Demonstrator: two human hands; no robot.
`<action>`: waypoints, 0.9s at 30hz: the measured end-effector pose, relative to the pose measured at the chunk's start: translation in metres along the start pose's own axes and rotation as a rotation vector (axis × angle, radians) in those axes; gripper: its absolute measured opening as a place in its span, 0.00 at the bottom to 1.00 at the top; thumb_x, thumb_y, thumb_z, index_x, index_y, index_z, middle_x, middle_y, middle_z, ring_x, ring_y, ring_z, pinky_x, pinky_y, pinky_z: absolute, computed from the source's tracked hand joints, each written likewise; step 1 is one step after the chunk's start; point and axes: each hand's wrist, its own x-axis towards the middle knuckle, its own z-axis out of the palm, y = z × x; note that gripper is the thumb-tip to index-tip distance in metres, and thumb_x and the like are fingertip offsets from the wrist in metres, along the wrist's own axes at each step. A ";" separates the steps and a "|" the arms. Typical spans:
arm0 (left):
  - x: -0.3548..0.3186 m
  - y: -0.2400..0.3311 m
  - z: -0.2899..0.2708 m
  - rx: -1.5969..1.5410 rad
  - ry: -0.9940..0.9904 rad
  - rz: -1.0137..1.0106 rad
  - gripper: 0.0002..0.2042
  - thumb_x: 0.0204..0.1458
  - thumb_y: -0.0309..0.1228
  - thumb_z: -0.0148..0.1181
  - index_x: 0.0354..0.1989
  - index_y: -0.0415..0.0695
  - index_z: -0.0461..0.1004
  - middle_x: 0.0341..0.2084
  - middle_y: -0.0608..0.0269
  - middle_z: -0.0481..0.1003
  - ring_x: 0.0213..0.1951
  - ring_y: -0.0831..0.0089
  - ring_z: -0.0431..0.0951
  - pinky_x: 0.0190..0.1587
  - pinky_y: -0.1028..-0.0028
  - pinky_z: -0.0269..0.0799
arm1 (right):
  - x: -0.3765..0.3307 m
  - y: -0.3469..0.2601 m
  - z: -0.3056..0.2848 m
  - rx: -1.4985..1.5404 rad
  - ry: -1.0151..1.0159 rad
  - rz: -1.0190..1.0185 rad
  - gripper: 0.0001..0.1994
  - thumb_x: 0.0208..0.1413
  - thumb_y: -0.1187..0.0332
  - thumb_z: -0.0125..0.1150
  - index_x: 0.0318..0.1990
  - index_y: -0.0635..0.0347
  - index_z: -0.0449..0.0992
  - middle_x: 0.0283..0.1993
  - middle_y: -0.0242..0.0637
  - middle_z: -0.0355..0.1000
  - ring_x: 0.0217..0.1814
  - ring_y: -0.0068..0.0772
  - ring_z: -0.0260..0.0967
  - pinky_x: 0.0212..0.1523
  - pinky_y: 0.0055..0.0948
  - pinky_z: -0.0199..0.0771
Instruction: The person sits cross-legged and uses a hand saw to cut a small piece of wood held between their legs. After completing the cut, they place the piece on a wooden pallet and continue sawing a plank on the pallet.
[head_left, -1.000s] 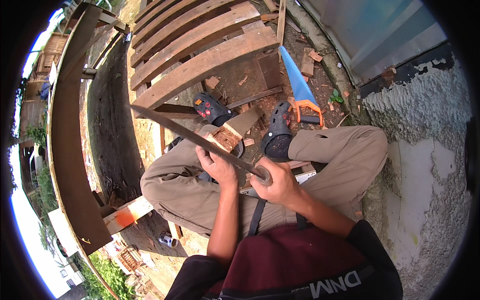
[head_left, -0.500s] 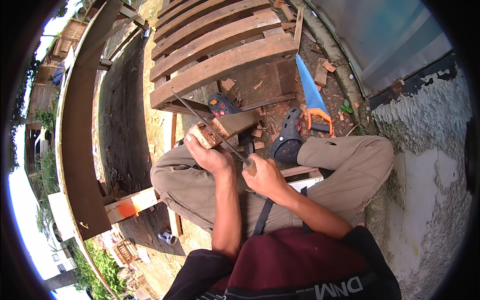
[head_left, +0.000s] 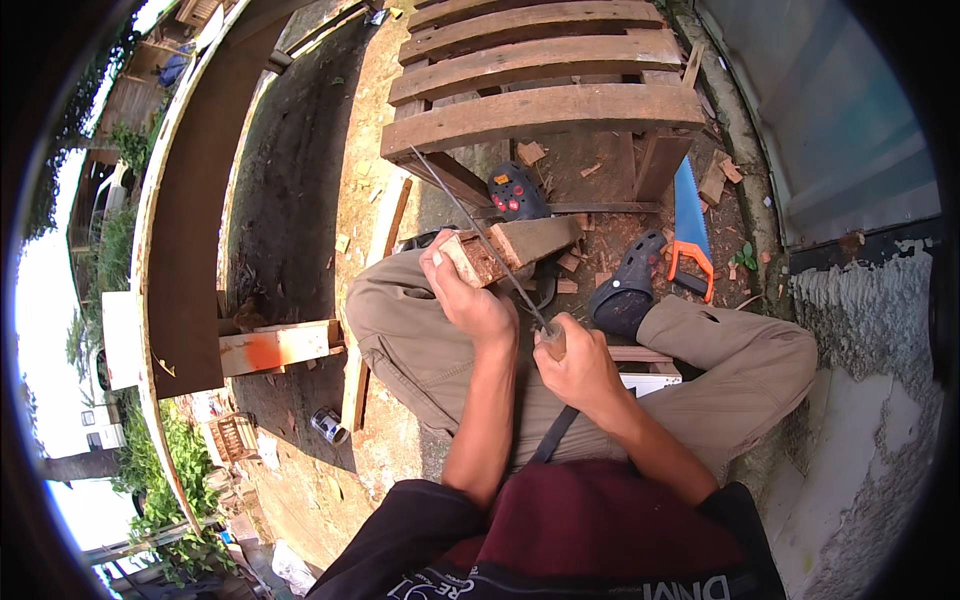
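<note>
My left hand [head_left: 472,298] grips the near left end of a short wooden block [head_left: 540,240], whose pale, cut face shows a notch. The block is held tilted above my lap, between my bent legs. My right hand [head_left: 585,368] is closed around the wooden handle of a long thin file [head_left: 447,189]. The file's dark metal blade lies slantwise across the cut part of the block, its tip pointing up and left toward the slatted bench. The fingers of my left hand are partly hidden behind the block.
A slatted wooden bench [head_left: 545,110] stands ahead. At the right, a handsaw with a blue blade [head_left: 688,205] leans beside wood scraps [head_left: 713,178]. A metal sheet wall [head_left: 850,130] borders the right. To the left are a long board [head_left: 190,220] and a can [head_left: 328,425].
The whole view has shifted, so the bench, saw and hands appear further right. Both hands keep their hold. The file slants a little more steeply across the block.
</note>
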 end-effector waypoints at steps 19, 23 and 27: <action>-0.053 -0.052 0.031 0.294 -0.281 0.176 0.13 0.70 0.33 0.35 0.48 0.37 0.64 0.49 0.53 0.62 0.53 0.62 0.63 0.64 0.64 0.55 | -0.018 -0.022 -0.063 0.288 0.273 -0.125 0.10 0.56 0.72 0.66 0.33 0.67 0.69 0.23 0.45 0.72 0.23 0.29 0.72 0.27 0.34 0.69; -0.059 -0.058 0.031 0.399 -0.254 0.280 0.14 0.69 0.33 0.34 0.48 0.36 0.66 0.49 0.51 0.62 0.53 0.61 0.63 0.63 0.64 0.55 | 0.002 0.046 -0.051 0.032 0.063 0.153 0.16 0.54 0.68 0.64 0.42 0.75 0.74 0.28 0.58 0.77 0.34 0.64 0.79 0.34 0.45 0.77; -0.052 -0.059 0.014 0.421 -0.266 0.273 0.15 0.69 0.33 0.33 0.48 0.36 0.65 0.49 0.50 0.62 0.54 0.60 0.63 0.64 0.63 0.54 | -0.007 0.033 -0.047 0.066 0.093 0.089 0.17 0.53 0.67 0.64 0.44 0.74 0.74 0.29 0.59 0.77 0.33 0.62 0.79 0.34 0.46 0.76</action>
